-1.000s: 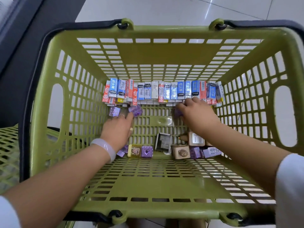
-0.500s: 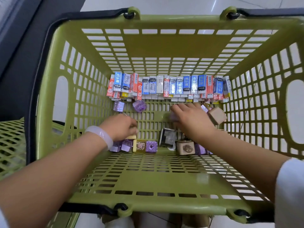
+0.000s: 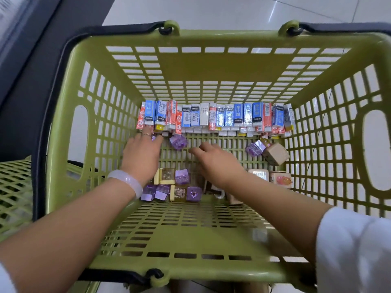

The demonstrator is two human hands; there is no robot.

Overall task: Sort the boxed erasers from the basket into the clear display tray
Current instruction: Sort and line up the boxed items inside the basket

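Observation:
A row of boxed erasers (image 3: pixel 215 117) in blue, red and white sleeves stands along the far wall of the green basket (image 3: pixel 190 66). My left hand (image 3: pixel 141 157) reaches to the row's left end, its straight fingers over a small purple box (image 3: pixel 153 138) that is mostly hidden. My right hand (image 3: pixel 215 163) lies flat over the basket floor with fingers stretched left, holding nothing. Just past its fingertips lies a loose purple box (image 3: pixel 178 141). No clear tray is in view.
Near my wrists lies a cluster of purple boxes (image 3: pixel 182 176) and clear yellow boxes (image 3: pixel 167 175). At the right sit a brown cardboard box (image 3: pixel 275 154), another purple box (image 3: pixel 255 148) and two pale boxes (image 3: pixel 281 179). A second green basket (image 3: pixel 12 187) stands left.
My left hand moved forward from the near cluster to the left end of the eraser row. My right hand slid left and nearer, uncovering the boxes at the right.

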